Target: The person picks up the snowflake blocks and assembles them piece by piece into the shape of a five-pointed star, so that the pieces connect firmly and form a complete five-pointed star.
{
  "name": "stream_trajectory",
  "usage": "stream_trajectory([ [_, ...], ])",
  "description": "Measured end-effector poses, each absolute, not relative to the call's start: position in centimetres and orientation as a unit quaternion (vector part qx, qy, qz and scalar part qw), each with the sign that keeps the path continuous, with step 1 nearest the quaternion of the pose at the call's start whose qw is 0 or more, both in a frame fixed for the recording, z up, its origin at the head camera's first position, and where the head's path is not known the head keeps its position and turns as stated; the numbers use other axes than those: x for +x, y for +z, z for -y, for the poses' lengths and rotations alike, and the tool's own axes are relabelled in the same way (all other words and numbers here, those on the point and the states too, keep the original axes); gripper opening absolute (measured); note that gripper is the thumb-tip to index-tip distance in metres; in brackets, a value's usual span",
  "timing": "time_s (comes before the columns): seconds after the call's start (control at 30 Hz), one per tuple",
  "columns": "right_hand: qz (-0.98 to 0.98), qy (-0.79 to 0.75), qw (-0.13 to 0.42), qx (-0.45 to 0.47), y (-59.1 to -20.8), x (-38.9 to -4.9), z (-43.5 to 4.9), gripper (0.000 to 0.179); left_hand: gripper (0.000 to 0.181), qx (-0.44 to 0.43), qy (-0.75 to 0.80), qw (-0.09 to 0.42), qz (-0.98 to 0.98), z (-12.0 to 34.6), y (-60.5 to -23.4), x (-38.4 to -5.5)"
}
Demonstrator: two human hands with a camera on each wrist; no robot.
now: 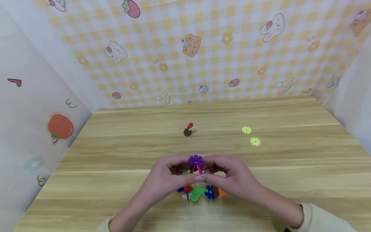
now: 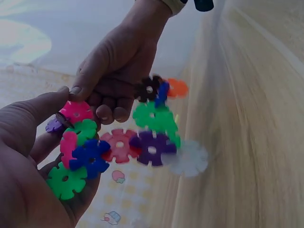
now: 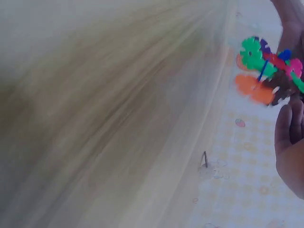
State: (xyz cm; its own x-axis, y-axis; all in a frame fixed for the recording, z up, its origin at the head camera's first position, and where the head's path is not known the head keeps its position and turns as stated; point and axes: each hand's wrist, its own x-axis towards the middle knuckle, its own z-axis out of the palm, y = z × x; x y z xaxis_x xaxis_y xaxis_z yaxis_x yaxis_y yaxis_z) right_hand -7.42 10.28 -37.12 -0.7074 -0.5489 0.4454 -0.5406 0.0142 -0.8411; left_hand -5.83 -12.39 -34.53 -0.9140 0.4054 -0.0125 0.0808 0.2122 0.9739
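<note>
Both hands meet in front of the person, raised with a linked chain of flower-shaped interlocking discs. My left hand (image 1: 171, 175) grips the chain's end, where a purple disc (image 1: 196, 161) and a pink disc (image 1: 199, 170) stick up between the hands. From the other side, my right hand (image 1: 232, 170) pinches at the pink disc, thumb tips meeting there. Below the hands hang a green disc (image 1: 195, 194), a dark blue disc (image 1: 210, 192) and an orange disc (image 3: 254, 89). In the left wrist view, another green disc (image 2: 66, 180) lies against the left fingers, and a translucent white disc (image 2: 190, 157) hangs farther out.
Beyond the hands on the wooden table (image 1: 130, 145) lies a small joined cluster with a brown disc (image 1: 187, 132), a red one and a white one. To the right lie two loose yellow discs, a farther one (image 1: 246, 130) and a nearer one (image 1: 255, 141). A checked cloth (image 1: 174, 74) hangs behind.
</note>
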Motion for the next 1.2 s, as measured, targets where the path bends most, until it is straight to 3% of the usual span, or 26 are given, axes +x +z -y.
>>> stream_trajectory([
  [0.17,-0.767,-0.527,0.000,-0.367,-37.3,-7.4,-11.9,0.048,0.021,0.138,0.631,0.149,-0.749,12.4,-34.5,-6.0],
  [0.43,-0.956,-0.282,0.024,-0.078,-39.3,-10.7,-19.9,0.070,0.019,0.128,0.618,0.136,-0.764,12.9,-34.4,-5.8],
  [0.67,-0.944,-0.322,0.050,-0.044,-39.1,-14.6,-22.2,0.095,0.019,0.140,0.625,0.140,-0.755,12.4,-34.3,-5.6],
  [0.8,-0.937,-0.336,0.091,-0.032,-38.5,-16.2,-21.8,0.084,0.020,0.135,0.631,0.147,-0.750,12.2,-34.2,-5.5],
  [1.03,-0.943,-0.305,0.116,-0.060,-37.9,-16.9,-21.7,0.030,0.024,0.125,0.628,0.146,-0.754,12.3,-34.3,-5.5],
  [1.2,-0.922,-0.357,0.131,-0.069,-38.1,-16.0,-21.8,0.018,0.029,0.126,0.617,0.136,-0.765,12.5,-34.2,-5.4],
])
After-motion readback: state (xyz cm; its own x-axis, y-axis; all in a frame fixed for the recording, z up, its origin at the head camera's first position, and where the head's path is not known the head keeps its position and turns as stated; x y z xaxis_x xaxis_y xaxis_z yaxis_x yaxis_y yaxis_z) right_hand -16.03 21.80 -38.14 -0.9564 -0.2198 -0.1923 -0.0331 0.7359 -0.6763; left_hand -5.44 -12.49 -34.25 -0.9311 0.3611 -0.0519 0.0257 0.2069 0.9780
